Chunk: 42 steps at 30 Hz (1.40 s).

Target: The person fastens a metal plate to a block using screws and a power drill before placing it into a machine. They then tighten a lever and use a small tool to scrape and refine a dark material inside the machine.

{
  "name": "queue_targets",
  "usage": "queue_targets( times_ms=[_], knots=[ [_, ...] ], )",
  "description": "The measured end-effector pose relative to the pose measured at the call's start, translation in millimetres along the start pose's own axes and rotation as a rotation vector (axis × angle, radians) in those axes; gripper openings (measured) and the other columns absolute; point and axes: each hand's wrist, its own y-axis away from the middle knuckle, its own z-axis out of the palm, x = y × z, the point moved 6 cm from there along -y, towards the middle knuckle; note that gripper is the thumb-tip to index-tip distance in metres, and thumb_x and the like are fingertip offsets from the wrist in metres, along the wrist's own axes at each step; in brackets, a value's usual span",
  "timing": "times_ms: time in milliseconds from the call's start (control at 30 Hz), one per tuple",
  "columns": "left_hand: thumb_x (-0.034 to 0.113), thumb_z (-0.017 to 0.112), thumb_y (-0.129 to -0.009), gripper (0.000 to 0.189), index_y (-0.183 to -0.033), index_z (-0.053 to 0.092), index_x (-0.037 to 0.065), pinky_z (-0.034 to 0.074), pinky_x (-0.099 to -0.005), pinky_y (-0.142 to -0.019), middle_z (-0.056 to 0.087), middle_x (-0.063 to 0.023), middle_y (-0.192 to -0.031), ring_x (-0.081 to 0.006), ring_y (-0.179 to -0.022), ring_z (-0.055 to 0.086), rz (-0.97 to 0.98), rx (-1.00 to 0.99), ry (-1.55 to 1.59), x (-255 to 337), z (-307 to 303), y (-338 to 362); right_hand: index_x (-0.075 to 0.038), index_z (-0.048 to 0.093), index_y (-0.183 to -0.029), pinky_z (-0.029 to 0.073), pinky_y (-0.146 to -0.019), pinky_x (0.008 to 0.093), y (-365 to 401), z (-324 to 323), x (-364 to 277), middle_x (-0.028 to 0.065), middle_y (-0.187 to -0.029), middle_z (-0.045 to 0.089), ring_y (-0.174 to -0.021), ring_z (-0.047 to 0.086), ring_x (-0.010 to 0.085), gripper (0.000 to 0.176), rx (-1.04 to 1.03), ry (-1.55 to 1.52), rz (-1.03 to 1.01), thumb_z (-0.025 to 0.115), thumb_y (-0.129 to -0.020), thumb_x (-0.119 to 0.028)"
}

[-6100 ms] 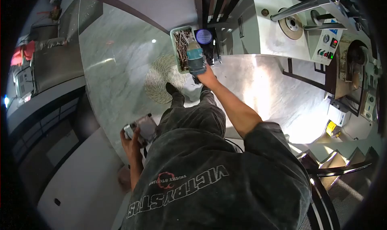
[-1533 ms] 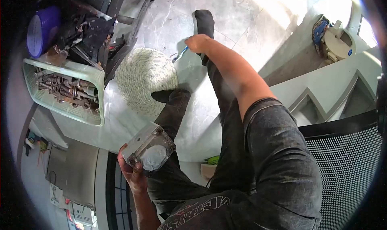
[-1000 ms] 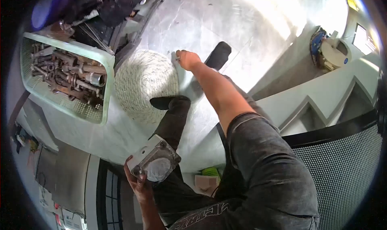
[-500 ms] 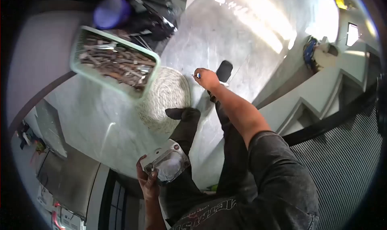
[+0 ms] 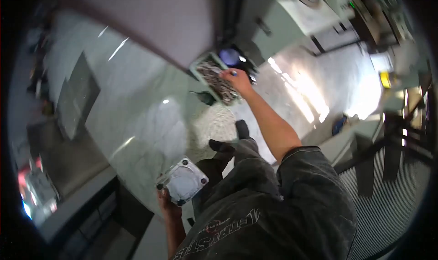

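Mat (image 5: 214, 125): pale, lay just beside the near end of the basket (image 5: 195, 68). Basket: green-rimmed, held brownish pieces (image 5: 222, 89), too blurred to name. Step, as judged: a one-handed reach over it; the next move called for a clear path past its rim. Block (image 5: 185, 181): well apart from the basket, toward the body and to the left, gripped at its outer edge by the left hand (image 5: 169, 205). Looked squarish, whitish-grey, with a round cloudy face and dark corner spots. Right hand (image 5: 238, 80): over the basket, fingers closed on a small blue item (image 5: 234, 73); contact with the pieces could not be told.
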Motion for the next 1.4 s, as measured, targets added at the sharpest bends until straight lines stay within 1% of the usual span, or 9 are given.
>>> queue_targets(
  times_ms=[267,400,433,567,600,833,1000,1200,1400],
  knots=[
    [0.042,0.051,-0.095,0.046,-0.121,0.056,0.004,0.049,-0.0446,-0.092,0.065,-0.0124,-0.113,-0.0295,-0.102,0.063,0.041,0.528,0.898,-61.7,-76.0,26.3,-0.001,0.071,-0.091,0.047,-0.069,0.0266,-0.9,194.6,-7.0,0.0015,-0.081,0.068,-0.073,0.059,0.0089,0.027,-0.509,0.150,0.175,0.079,-0.077,-0.023],
    [0.045,0.048,-0.095,0.050,-0.119,0.057,0.003,0.050,-0.0442,-0.091,0.065,-0.0129,-0.113,-0.0287,-0.102,0.063,0.179,0.606,0.965,29.6,-140.9,4.5,-0.007,0.071,-0.088,0.034,-0.050,0.0219,16.2,308.7,-30.4,-0.0030,-0.072,0.061,-0.059,0.049,0.0066,0.020,-0.510,-0.023,0.545,0.078,-0.078,-0.022],
    [0.046,0.047,-0.096,0.050,-0.118,0.058,0.003,0.050,-0.0443,-0.091,0.065,-0.0125,-0.112,-0.0286,-0.102,0.064,0.167,0.585,0.970,51.5,-170.9,-10.5,-0.003,0.070,-0.094,0.049,-0.060,0.0280,15.2,325.2,-41.6,0.0025,-0.082,0.066,-0.067,0.058,0.0132,0.023,-0.604,0.282,0.504,0.072,-0.082,-0.023],
    [0.051,0.045,-0.094,0.054,-0.116,0.059,0.004,0.052,-0.0438,-0.088,0.066,-0.0120,-0.110,-0.0286,-0.100,0.064,0.197,0.524,0.931,123.7,-227.1,-66.7,-0.002,0.073,-0.085,0.044,-0.052,0.0266,-13.8,305.0,-42.6,0.0031,-0.066,0.065,-0.055,0.056,0.0110,0.025,-0.560,0.731,0.197,0.077,-0.076,-0.025],
    [0.052,0.045,-0.094,0.054,-0.116,0.059,0.004,0.052,-0.0437,-0.087,0.066,-0.0122,-0.109,-0.0285,-0.100,0.064,0.238,0.482,0.952,145.3,-228.8,-75.5,-0.001,0.072,-0.082,0.045,-0.050,0.0274,-47.6,275.6,16.9,0.0038,-0.065,0.064,-0.054,0.056,0.0119,0.020,-0.567,0.712,0.208,0.076,-0.077,-0.020],
    [0.059,0.050,-0.087,0.065,-0.125,0.056,0.007,0.049,-0.0458,-0.092,0.063,-0.0082,-0.120,-0.0283,-0.107,0.061,0.432,0.223,1.007,345.0,-326.5,-272.6,0.001,0.066,-0.079,0.044,-0.049,0.0298,-126.5,389.4,-107.5,0.0046,-0.066,0.061,-0.057,0.057,0.0135,0.010,-0.224,0.199,0.173,0.070,-0.079,-0.008],
    [0.063,0.050,-0.086,0.063,-0.128,0.055,0.017,0.043,-0.0482,-0.099,0.064,-0.0043,-0.117,-0.0257,-0.111,0.058,0.423,0.185,1.094,471.0,-374.7,-427.9,0.004,0.065,-0.088,0.048,-0.065,0.0279,-242.9,610.0,-205.0,0.0078,-0.077,0.064,-0.071,0.060,0.0154,0.016,-0.181,0.062,0.200,0.069,-0.083,-0.011],
    [0.064,0.046,-0.087,0.065,-0.132,0.052,0.019,0.053,-0.0466,-0.086,0.060,-0.0074,-0.123,-0.0306,-0.108,0.061,0.489,-0.001,1.306,524.3,-502.3,-559.0,0.004,0.067,-0.090,0.046,-0.063,0.0254,-357.1,965.5,-368.0,0.0064,-0.077,0.065,-0.068,0.059,0.0126,0.018,-0.712,0.166,-0.003,0.069,-0.084,-0.013],
    [0.070,0.054,-0.080,0.078,-0.136,0.046,0.017,0.053,-0.0468,-0.086,0.053,-0.0099,-0.129,-0.0312,-0.110,0.056,0.654,0.175,1.223,674.2,-663.7,-693.1,0.001,0.068,-0.084,0.045,-0.058,0.0260,-495.6,1200.3,-351.6,0.0037,-0.071,0.064,-0.063,0.056,0.0104,0.017,-0.838,0.417,-0.168,0.067,-0.084,-0.016]
  ],
)
